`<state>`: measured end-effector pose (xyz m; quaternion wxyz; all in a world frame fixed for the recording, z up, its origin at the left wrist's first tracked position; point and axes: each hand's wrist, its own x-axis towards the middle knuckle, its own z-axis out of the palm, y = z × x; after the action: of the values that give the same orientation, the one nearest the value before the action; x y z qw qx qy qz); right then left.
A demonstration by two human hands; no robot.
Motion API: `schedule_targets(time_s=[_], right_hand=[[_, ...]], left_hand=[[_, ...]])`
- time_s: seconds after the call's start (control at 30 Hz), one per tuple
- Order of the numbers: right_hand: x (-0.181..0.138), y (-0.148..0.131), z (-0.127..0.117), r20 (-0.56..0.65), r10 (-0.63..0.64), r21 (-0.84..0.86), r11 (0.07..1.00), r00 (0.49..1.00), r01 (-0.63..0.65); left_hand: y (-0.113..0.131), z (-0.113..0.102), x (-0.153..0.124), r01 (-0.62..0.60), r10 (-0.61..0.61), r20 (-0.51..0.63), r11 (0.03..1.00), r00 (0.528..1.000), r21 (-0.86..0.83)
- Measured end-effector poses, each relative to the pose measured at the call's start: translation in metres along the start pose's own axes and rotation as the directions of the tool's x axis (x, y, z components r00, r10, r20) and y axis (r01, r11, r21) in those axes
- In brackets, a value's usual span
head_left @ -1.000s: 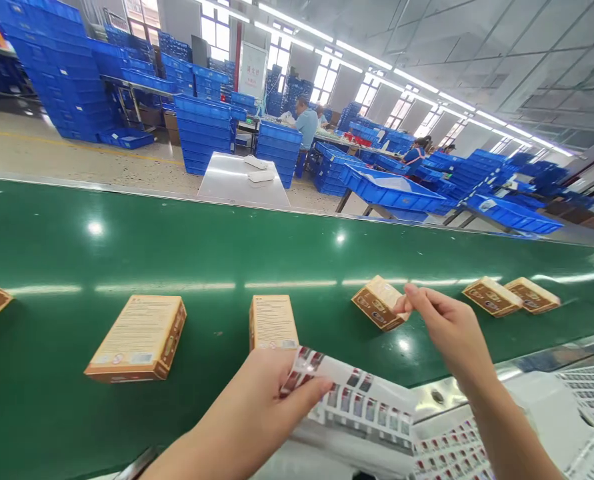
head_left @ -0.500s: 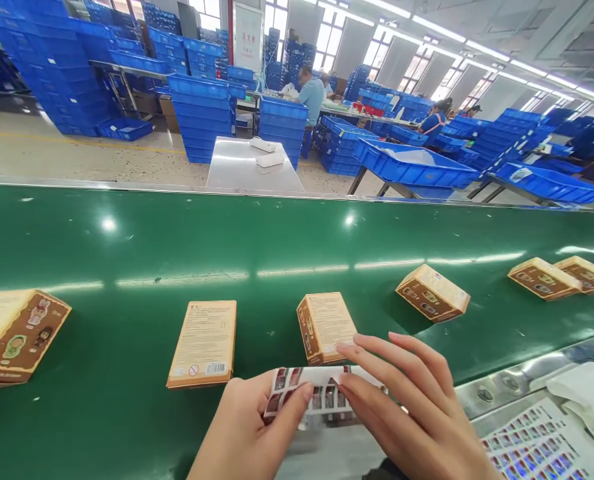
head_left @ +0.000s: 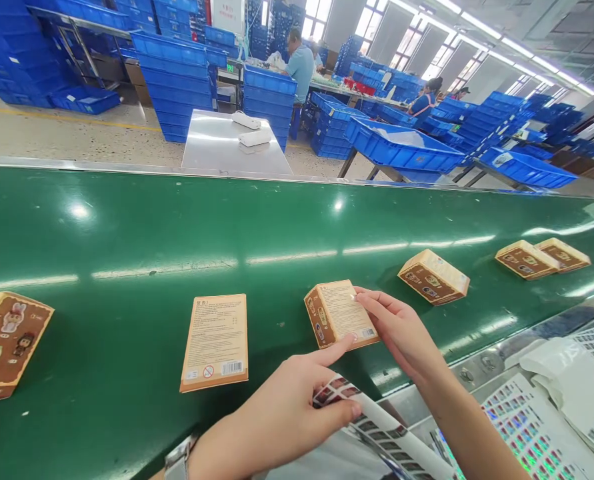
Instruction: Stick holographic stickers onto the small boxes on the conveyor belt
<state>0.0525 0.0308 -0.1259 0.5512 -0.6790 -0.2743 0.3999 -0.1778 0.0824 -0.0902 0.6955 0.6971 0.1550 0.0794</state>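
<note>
My left hand (head_left: 301,407) grips a curled sheet of stickers (head_left: 377,427) between thumb and fingers. Its index finger reaches out onto the lower edge of a cream-and-brown box (head_left: 334,310). At that box's upper right corner, my right hand (head_left: 401,327) has its thumb and fingertips pinched together. A small shiny sticker (head_left: 353,297) shows at those fingertips, against the printed face. To the left lies another printed box (head_left: 217,340), its barcode towards me.
The boxes lie on a green conveyor belt (head_left: 141,220). Another box (head_left: 434,277) is farther right, and one (head_left: 11,340) sits at the left edge. More sticker sheets (head_left: 521,420) lie at lower right. Stacked blue crates (head_left: 174,87) and seated people are beyond.
My right hand has left the sticker sheet and moved forward to the box. The left hand, still holding the sheet, has shifted right and stretched its index finger to the box.
</note>
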Motion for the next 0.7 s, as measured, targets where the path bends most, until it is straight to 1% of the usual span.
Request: schedule_targets(time_s=[0.17,0.33,0.47,0.57,0.63,0.7], right_hand=[[-0.004,-0.005,0.000,0.000,-0.044,-0.107,0.993,0.999,0.043],[-0.006,-0.010,0.006,-0.047,-0.149,-0.290,0.948,0.988,0.129],[-0.009,-0.012,0.015,-0.117,-0.256,-0.433,0.883,0.960,0.182],[-0.006,-0.011,0.017,-0.167,-0.324,-0.500,0.842,0.931,0.203],[-0.004,-0.012,0.015,-0.180,-0.358,-0.537,0.816,0.916,0.213],[-0.009,-0.016,0.013,-0.172,-0.391,-0.570,0.788,0.904,0.233]], left_hand=[[-0.002,-0.002,0.000,-0.021,0.022,-0.014,0.998,1.000,0.059],[-0.002,-0.002,-0.001,-0.035,0.036,-0.002,0.997,0.999,0.068],[-0.004,-0.004,0.001,-0.046,0.046,0.009,0.996,0.999,0.070],[-0.007,-0.004,0.002,-0.069,0.068,0.011,0.994,0.998,0.079],[-0.008,-0.003,-0.002,-0.074,0.076,-0.022,0.994,0.997,0.087],[-0.008,-0.002,-0.010,-0.031,0.040,-0.100,0.996,0.994,0.084]])
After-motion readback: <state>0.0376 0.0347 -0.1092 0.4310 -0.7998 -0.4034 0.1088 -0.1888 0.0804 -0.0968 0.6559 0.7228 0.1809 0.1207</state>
